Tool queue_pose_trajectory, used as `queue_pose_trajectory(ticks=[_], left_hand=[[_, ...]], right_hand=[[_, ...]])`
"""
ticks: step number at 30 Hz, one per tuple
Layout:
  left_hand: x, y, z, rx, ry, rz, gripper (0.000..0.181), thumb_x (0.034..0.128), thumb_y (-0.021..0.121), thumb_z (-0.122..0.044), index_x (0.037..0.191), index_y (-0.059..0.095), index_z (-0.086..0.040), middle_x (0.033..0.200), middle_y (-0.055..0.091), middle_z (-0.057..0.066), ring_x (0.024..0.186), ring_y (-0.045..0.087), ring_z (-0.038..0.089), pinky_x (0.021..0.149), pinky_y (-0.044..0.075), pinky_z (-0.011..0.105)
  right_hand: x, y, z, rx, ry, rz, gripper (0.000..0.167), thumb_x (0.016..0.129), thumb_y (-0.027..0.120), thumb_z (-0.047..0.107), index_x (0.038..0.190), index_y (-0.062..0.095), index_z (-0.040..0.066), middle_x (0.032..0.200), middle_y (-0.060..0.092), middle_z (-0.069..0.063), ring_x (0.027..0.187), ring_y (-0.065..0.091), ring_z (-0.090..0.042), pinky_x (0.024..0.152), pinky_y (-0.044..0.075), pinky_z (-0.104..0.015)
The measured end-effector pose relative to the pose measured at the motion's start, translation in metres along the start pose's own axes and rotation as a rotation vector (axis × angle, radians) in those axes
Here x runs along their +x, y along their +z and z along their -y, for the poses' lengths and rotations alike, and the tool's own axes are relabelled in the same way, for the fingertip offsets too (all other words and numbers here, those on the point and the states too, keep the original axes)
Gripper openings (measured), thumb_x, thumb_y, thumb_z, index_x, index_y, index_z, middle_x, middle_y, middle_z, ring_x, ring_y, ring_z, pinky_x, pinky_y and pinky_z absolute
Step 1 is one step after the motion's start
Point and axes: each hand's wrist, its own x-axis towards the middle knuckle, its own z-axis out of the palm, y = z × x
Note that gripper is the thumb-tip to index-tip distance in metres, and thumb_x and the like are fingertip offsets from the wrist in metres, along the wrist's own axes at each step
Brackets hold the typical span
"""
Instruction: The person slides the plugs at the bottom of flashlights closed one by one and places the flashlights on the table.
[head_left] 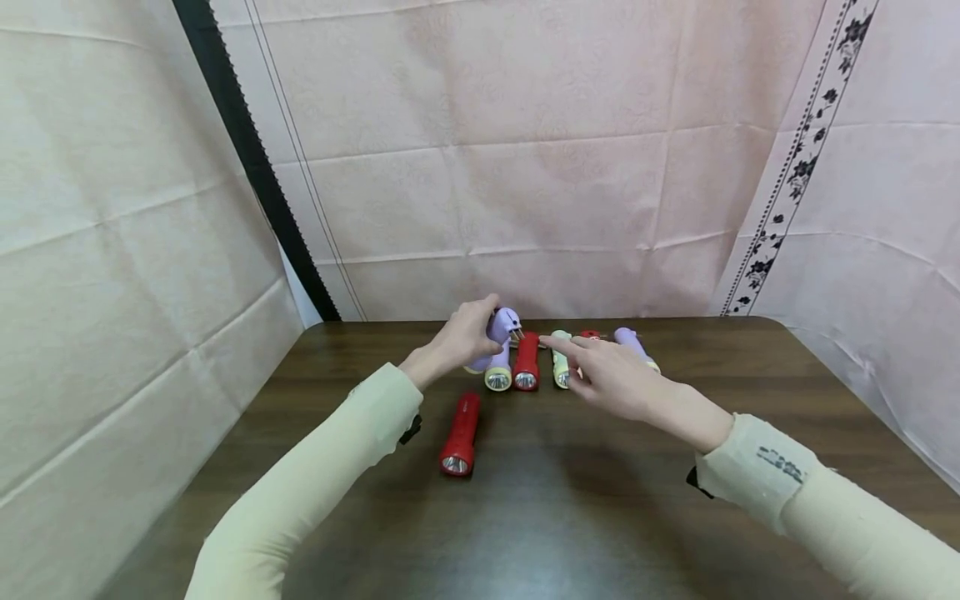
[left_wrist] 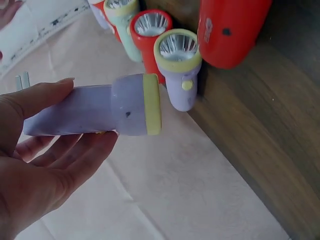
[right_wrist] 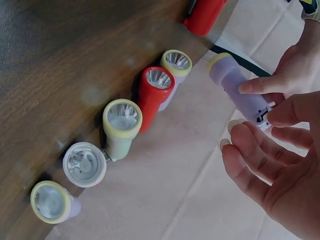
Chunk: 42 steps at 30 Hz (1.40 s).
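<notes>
Purple plastic sits in our left hand, and we have a firm grip on it, thumb on one side and fingers curled round the other! That's a purple flashlight, up off the table, its yellow rim at one end and two metal prongs poking out at the other. Across from it comes our right hand, fingers loose and parted, gripping nothing, just beside those prongs, with a slim gap showing in the head view. Behind, we have a row lying along the far side, lenses our way: a second purple flashlight, a red flashlight, a pale green flashlight, a white-rimmed flashlight, and at the right end, one more purple flashlight. Nearer us, another red flashlight lies on its own, lens also our way, and beyond the wood we face pale creased cloth, a black floral border running down its right side
</notes>
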Motion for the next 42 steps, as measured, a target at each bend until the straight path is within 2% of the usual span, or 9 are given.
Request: queue_pose_trajectory(ticks=[5, 13, 19, 23, 30, 42], left_hand=[[-0.005, 0.004, -0.01, 0.033, 0.083, -0.003, 0.043, 0.075, 0.077, -0.003, 0.11, 0.053, -0.009, 0.103, 0.064, 0.01, 0.095, 0.062, 0.023, 0.081, 0.053, 0.038], [-0.007, 0.006, -0.021, 0.037, 0.14, 0.003, 0.04, 0.0769, 0.076, -0.003, 0.109, 0.052, -0.009, 0.1, 0.063, 0.009, 0.089, 0.061, 0.02, 0.078, 0.055, 0.033], [-0.009, 0.008, -0.024, 0.033, 0.15, 0.017, 0.04, 0.0786, 0.073, -0.002, 0.112, 0.053, -0.01, 0.102, 0.063, 0.008, 0.089, 0.061, 0.018, 0.078, 0.055, 0.03], [-0.01, 0.008, -0.028, 0.025, 0.149, 0.03, 0.037, 0.0794, 0.072, -0.002, 0.111, 0.055, -0.01, 0.101, 0.064, 0.007, 0.088, 0.061, 0.017, 0.08, 0.055, 0.03], [-0.011, 0.008, -0.033, 0.025, 0.161, 0.038, 0.033, 0.0801, 0.071, -0.002, 0.108, 0.057, -0.011, 0.1, 0.066, 0.004, 0.085, 0.061, 0.015, 0.079, 0.055, 0.029], [-0.01, 0.009, -0.04, 0.048, 0.159, 0.048, 0.032, 0.0798, 0.075, -0.009, 0.107, 0.06, -0.014, 0.099, 0.067, 0.002, 0.085, 0.061, 0.015, 0.079, 0.056, 0.03]], right_hand=[[0.0, 0.005, 0.003, -0.012, -0.018, -0.027, 0.053, 0.084, 0.059, 0.005, 0.135, 0.054, 0.018, 0.076, 0.055, 0.004, 0.058, 0.039, -0.007, 0.048, 0.031, -0.019], [0.001, 0.009, 0.002, -0.013, -0.036, -0.08, 0.057, 0.083, 0.058, 0.004, 0.139, 0.051, 0.018, 0.075, 0.055, 0.002, 0.054, 0.035, -0.007, 0.047, 0.028, -0.019], [0.0, 0.009, 0.001, -0.019, -0.033, -0.068, 0.056, 0.084, 0.06, 0.006, 0.138, 0.052, 0.018, 0.074, 0.055, 0.002, 0.053, 0.035, -0.006, 0.046, 0.028, -0.019], [-0.003, 0.008, 0.002, -0.038, -0.037, -0.059, 0.055, 0.084, 0.061, 0.006, 0.138, 0.053, 0.016, 0.067, 0.051, 0.003, 0.053, 0.033, -0.007, 0.046, 0.026, -0.019], [-0.006, 0.008, 0.004, -0.086, -0.061, -0.096, 0.056, 0.08, 0.062, 0.003, 0.136, 0.056, 0.012, 0.062, 0.047, 0.004, 0.056, 0.033, -0.009, 0.049, 0.028, -0.02], [-0.01, 0.009, 0.001, -0.076, -0.059, -0.114, 0.062, 0.078, 0.065, 0.004, 0.139, 0.052, 0.011, 0.059, 0.041, 0.004, 0.057, 0.032, -0.008, 0.051, 0.028, -0.02]])
